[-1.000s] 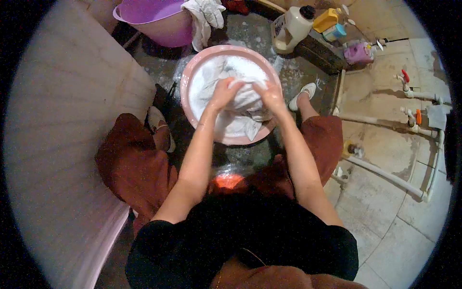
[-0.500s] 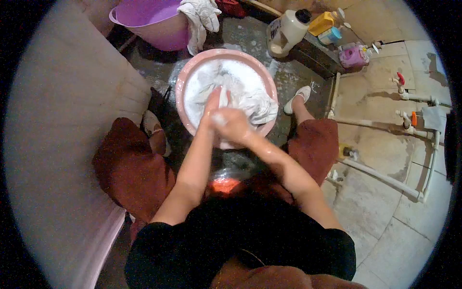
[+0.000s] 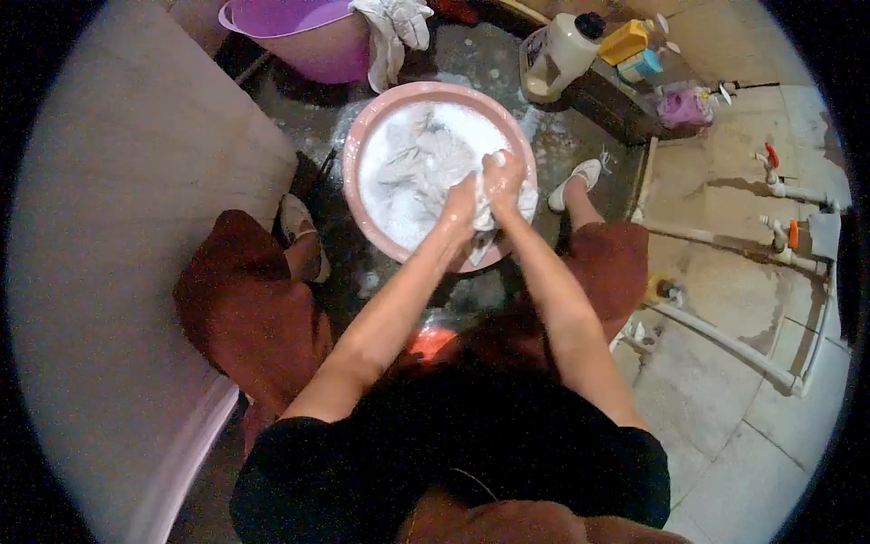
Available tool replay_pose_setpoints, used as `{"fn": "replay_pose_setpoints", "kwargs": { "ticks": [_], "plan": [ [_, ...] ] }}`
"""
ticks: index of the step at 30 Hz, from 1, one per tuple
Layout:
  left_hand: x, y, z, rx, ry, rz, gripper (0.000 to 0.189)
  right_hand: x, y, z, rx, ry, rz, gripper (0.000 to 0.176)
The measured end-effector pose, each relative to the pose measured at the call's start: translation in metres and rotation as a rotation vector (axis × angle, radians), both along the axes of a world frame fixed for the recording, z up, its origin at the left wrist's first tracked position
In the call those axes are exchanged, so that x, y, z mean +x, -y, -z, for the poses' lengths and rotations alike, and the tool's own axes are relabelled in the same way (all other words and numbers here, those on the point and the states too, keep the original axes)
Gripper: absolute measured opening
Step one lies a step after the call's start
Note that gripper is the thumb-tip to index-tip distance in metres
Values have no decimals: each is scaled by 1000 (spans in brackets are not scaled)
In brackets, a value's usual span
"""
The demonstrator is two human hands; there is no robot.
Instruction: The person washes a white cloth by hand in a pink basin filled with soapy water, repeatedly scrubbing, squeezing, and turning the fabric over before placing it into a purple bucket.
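Note:
Between my knees a pink basin stands on the dark wet floor, filled with white suds and soaked white cloth. My left hand is closed on a bunched part of the cloth at the basin's right side. Close beside it, my right hand grips the same bunched cloth, with some foam on the fingers. Part of the cloth lies over the basin's right rim. The fingertips of my left hand are partly hidden.
A purple tub with white cloth over its edge stands at the back left. A large bottle, a yellow bottle and a purple pouch are at the back right. Pipes with taps run along the right wall.
Both hands have moved right within the basin and now sit side by side on the cloth, no longer crossed. The view has shifted slightly.

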State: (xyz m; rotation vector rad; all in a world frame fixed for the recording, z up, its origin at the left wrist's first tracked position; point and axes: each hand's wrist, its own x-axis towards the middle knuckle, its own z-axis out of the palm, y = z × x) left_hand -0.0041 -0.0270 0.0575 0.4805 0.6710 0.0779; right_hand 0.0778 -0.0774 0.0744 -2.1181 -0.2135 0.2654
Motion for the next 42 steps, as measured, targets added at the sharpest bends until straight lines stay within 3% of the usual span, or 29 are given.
{"fn": "replay_pose_setpoints", "kwargs": {
  "ticks": [2,3,4,7,8,9,10,11,14,15,16,17,18,19,20,22,24,26,28,30,33,35,36,38,39,40,42],
  "plan": [
    [8,2,6,-10,-56,-32,24,-27,-7,-27,21,299,57,25],
    [16,0,94,861,-9,237,26,-28,-7,-25,12,304,62,25],
    [15,-1,116,857,1,240,26,-28,-6,-20,-22,273,18,25],
    [5,-7,143,-82,-59,-35,33,-37,-4,4,-111,159,-131,31],
    [4,-7,114,-74,-61,-41,33,-38,-8,9,-129,120,-186,34],
    [6,-2,54,-78,-25,-53,32,-15,-5,3,-241,40,-66,33],
    [6,3,10,-89,4,-55,30,8,11,14,-280,20,-113,34],
    [11,-1,-3,75,-27,12,33,22,24,24,-318,2,-157,35],
    [17,-32,-9,149,-25,-64,34,29,33,9,-429,188,2,40],
    [14,-43,5,329,41,-6,42,34,36,13,-452,196,-108,45],
    [12,-49,27,331,41,-10,42,34,41,32,-450,198,-112,45],
    [11,-53,58,605,-123,70,48,31,47,62,-526,258,-319,44],
    [9,-56,59,877,-289,152,55,23,41,56,-601,320,-527,42],
    [3,-54,61,929,-349,279,64,17,40,49,-659,73,-598,42],
    [-4,-50,61,928,-350,278,64,9,36,44,-660,73,-599,42],
    [-15,-39,61,1187,-396,390,64,-3,32,40,-751,185,-767,40],
    [-14,-35,70,1189,-392,353,62,-4,31,30,-688,245,-739,34],
    [-5,-36,105,1241,-372,92,43,2,30,14,-546,367,-601,25],
    [0,-50,64,1157,-333,126,43,8,29,-15,-414,406,-562,22],
    [7,-62,21,1078,-287,162,42,12,26,-48,-148,471,-374,21],
    [18,-66,-29,911,-51,133,34,8,24,-113,-164,455,-328,18],
    [20,-54,-65,977,193,-80,32,1,24,-139,-86,543,-285,18],
    [19,-52,-73,977,198,-79,32,-2,23,-144,0,633,-248,19],
    [18,-50,-84,1231,229,-87,32,0,25,-142,-3,604,-214,17],
    [19,-53,-73,1261,167,19,29,6,29,-130,-138,540,-246,17],
    [18,-53,-60,1265,170,18,29,10,34,-117,-272,474,-276,18],
    [17,-53,-39,1006,173,8,28,11,39,-103,-252,586,-342,21]
  ]
}}
